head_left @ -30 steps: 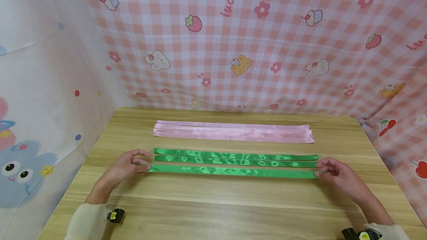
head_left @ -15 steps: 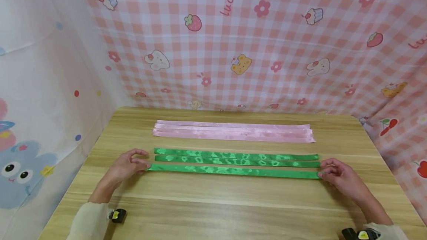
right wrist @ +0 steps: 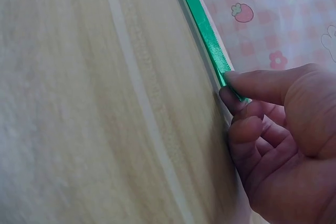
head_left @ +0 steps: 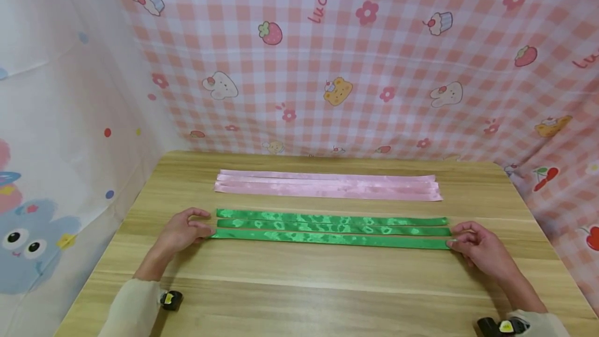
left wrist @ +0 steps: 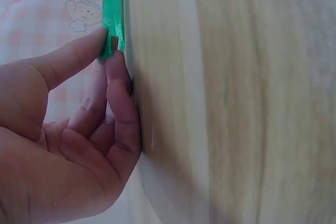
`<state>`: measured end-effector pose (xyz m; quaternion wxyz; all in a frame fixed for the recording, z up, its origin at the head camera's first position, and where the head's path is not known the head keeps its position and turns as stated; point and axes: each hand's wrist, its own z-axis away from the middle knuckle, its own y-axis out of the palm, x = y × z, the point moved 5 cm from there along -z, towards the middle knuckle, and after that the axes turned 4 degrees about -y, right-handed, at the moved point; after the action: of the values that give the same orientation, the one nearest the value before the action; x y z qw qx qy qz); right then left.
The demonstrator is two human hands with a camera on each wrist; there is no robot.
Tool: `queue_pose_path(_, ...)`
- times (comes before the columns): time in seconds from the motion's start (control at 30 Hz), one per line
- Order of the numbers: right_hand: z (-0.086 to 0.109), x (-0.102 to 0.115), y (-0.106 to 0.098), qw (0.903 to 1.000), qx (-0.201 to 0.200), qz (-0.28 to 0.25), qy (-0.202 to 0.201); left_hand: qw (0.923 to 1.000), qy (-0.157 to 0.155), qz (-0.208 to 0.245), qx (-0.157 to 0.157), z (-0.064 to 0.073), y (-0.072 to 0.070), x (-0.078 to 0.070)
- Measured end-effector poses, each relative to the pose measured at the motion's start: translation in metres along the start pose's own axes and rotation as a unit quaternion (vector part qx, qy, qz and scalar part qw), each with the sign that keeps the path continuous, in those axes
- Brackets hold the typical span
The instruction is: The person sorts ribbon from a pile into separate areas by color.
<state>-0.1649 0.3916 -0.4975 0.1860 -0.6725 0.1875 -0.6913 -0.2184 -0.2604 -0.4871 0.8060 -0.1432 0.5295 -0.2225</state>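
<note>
Three green satin ribbons stretch side by side across the wooden table (head_left: 309, 295). The nearest green ribbon (head_left: 327, 238) is pinched at its left end by my left hand (head_left: 184, 229), between thumb and fingertip, as the left wrist view shows. At the other end my right hand (head_left: 479, 248) pinches the same ribbon, thumb on top. The ribbon is taut and straight, close against the middle green ribbon (head_left: 299, 225) on the left, with a thin gap toward the right. Beyond them is the far green ribbon (head_left: 327, 218).
Several pink ribbons (head_left: 327, 191) lie flat and parallel farther back, some overlapping. A pink checked cloth (head_left: 299, 66) hangs behind the table, and a white printed cloth (head_left: 56, 118) hangs at the left. Small black devices sit at both wrists.
Both hands have shifted the nearest green ribbon slightly away from me, narrowing the gap to the middle one. It has also moved a little to the right.
</note>
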Motion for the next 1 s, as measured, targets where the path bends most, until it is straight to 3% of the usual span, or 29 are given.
queue_pose_path(0.67,-0.0013,-0.0047,-0.0002,0.9997,-0.01,-0.001,0.021,0.9992,-0.013,-0.033,-0.015,-0.0032,0.0015,-0.0006)
queue_pose_path(0.9,-0.0024,-0.0049,-0.0011,0.9992,-0.012,0.012,0.037,0.9998,0.002,-0.017,-0.008,-0.0036,0.0006,0.0001)
queue_pose_path(1.0,-0.0019,-0.0031,-0.0025,0.9977,-0.015,0.049,0.045,0.9994,0.021,-0.021,-0.02,-0.0019,-0.0029,-0.0014)
